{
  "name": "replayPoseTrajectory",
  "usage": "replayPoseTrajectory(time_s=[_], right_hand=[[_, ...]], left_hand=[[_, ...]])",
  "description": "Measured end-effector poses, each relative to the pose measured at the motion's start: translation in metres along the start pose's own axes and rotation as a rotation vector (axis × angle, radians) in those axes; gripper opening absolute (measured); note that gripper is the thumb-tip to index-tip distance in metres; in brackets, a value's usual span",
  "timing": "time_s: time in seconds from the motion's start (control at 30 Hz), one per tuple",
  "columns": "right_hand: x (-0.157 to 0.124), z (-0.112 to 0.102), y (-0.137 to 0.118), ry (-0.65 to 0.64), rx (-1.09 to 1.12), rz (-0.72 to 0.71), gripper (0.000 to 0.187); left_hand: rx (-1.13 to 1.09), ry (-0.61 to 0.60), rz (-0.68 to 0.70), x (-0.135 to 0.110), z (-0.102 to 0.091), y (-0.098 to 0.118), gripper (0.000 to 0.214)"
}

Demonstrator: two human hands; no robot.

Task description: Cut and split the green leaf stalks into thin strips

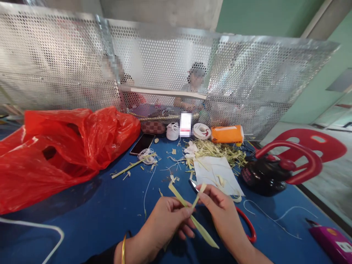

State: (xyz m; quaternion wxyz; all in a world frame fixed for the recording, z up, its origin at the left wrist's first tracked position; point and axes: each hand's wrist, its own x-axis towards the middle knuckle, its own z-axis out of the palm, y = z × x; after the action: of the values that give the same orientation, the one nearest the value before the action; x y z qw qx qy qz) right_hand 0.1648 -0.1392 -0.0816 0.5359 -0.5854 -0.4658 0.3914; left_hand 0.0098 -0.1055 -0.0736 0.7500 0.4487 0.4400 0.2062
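My left hand (167,220), a gold bangle at its wrist, pinches a pale green leaf strip (204,231) between thumb and fingers. The strip runs diagonally, with both ends sticking out past the hand. With thumb and forefinger, my right hand (221,211) grips the upper end of a short piece of leaf strip that slants up from the left fingertips. Whether the two pieces are joined is hidden by the fingers. Partly under my right hand lies a pair of scissors with red handles (250,225); its blade tip shows beyond the knuckles.
A red plastic bag (68,146) fills the left side. A phone (142,144), tangled white thread (147,156), a ribbon spool (202,131) and leaf scraps (228,152) lie ahead. Right are white paper (217,172) and a black kettle (265,176). Behind the perforated screen (165,55) people sit.
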Motion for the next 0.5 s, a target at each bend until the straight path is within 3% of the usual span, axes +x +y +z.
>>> replayPoseTrajectory(time_s=[0.1,0.17,0.23,0.33,0.4,0.5], right_hand=[[-0.003,0.003,-0.003,-0.077,-0.047,-0.017,0.021],[-0.006,0.004,-0.003,-0.079,-0.134,-0.108,0.021],[-0.009,0.002,-0.001,-0.063,-0.246,-0.280,0.022],[-0.014,-0.001,0.000,-0.111,-0.396,-0.650,0.014],[-0.015,-0.002,-0.001,-0.151,-0.456,-0.795,0.012],[-0.013,-0.003,-0.003,-0.134,-0.484,-0.727,0.008]], left_hand=[[0.045,0.022,0.039,0.002,-0.001,-0.004,0.031],[0.073,0.033,0.065,0.003,-0.002,-0.005,0.031],[0.099,0.020,0.101,0.002,-0.003,-0.005,0.030],[0.141,-0.026,0.133,0.000,-0.004,-0.002,0.023],[0.168,-0.032,0.126,-0.001,-0.004,-0.001,0.020],[0.205,-0.024,0.172,-0.004,-0.004,-0.002,0.020]])
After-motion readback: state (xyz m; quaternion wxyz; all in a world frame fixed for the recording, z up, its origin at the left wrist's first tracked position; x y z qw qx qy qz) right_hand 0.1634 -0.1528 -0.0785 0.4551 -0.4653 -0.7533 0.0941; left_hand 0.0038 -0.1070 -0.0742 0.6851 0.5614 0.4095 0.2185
